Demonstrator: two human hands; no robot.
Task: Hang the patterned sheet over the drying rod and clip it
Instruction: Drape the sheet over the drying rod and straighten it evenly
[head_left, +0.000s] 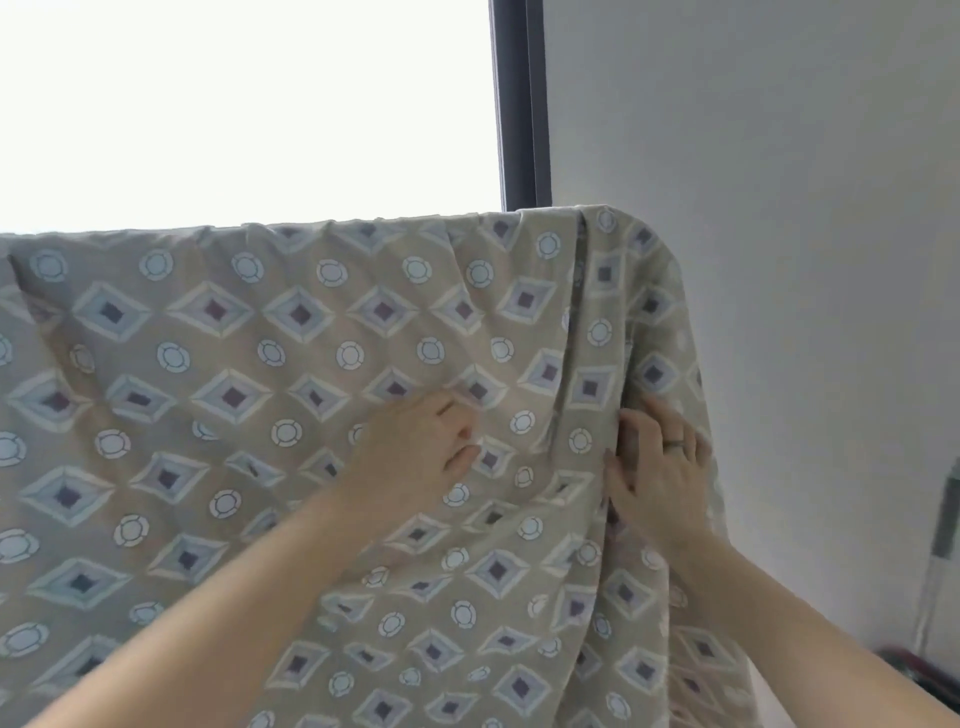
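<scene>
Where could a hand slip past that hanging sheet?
Open space shows right of the sheet, before the grey wall, and above its top fold by the window. It is crowded near the right fold, where the left hand and right hand grip it.

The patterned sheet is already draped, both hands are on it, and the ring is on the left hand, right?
No, the head view shows the ring on the right hand, not the left hand. The patterned sheet is draped, with both hands on it.

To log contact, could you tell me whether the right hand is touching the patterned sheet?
Touching. The head view shows the right hand gripping a hanging fold of the patterned sheet.
</scene>
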